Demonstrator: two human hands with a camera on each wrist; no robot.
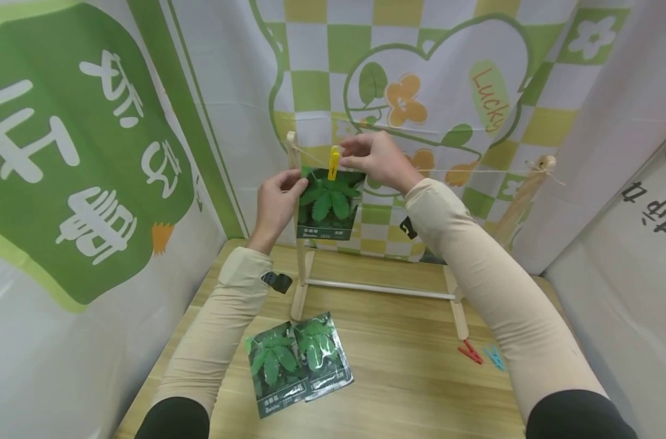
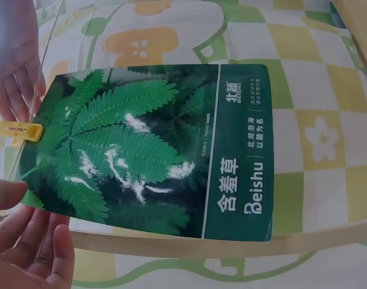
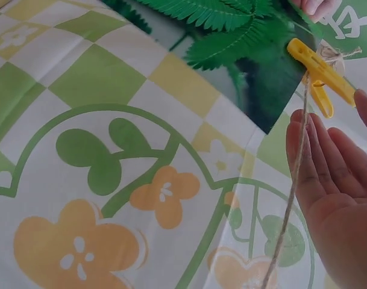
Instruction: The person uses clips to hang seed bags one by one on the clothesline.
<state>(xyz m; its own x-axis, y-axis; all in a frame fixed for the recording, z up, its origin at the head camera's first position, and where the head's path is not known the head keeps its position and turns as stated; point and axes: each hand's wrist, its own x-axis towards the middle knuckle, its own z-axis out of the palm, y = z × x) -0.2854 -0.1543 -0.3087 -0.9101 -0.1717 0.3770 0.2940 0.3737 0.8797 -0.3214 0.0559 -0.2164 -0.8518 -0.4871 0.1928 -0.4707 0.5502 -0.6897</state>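
Observation:
A green seed packet [image 1: 330,204] with a leaf picture hangs upright from a string, under a yellow clothespin [image 1: 334,163] fastened at its top edge. At the packet's upper left corner, my left hand [image 1: 279,204] pinches the edge, thumb in front and fingers behind. My right hand [image 1: 384,160] is just right of the clothespin. In the right wrist view its fingers [image 3: 337,159] are extended beside the string [image 3: 296,162], and the thumb lies close to the clothespin's handle end. The left wrist view shows the packet's printed front [image 2: 141,150] whole.
Two more seed packets [image 1: 278,366] overlap on the wooden table [image 1: 398,378]. A red clothespin [image 1: 470,352] and a blue clothespin [image 1: 494,357] lie at the right. The wooden stand has a left post [image 1: 292,146], a right post [image 1: 521,201] and a low metal bar [image 1: 379,289].

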